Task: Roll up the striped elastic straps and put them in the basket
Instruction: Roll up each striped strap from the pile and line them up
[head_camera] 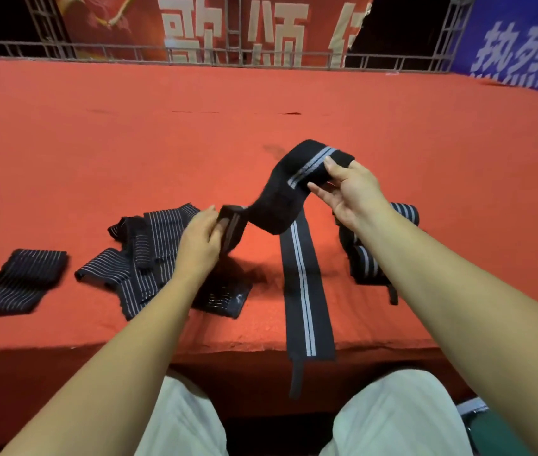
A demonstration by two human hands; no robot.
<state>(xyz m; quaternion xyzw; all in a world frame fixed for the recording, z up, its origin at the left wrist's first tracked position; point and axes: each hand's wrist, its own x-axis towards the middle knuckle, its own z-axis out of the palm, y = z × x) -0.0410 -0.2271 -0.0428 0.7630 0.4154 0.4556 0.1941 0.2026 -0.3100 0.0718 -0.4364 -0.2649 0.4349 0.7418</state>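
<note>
Start of the roll: your left hand (200,240) pinches one end of the long black elastic strap with two pale stripes (304,291), and your right hand (351,194) grips its raised middle. Its tail lies on the red cloth-covered table (261,100) and hangs over the near edge. The next move likely calls for tight winding toward the tail; no basket is in view.

Red cloth (392,103) brightly and evenly lit from overhead; colour heavily saturated. Beyond the cloth's far edge the background drops to near black. Soft dark shadow on the cloth under the left hand (198,241). The cloth's near edge falls into deep shade. Motion blur on the striped strap (271,205) beside that hand. Railing (63,51) behind the cloth bows from wide-angle distortion.
</note>
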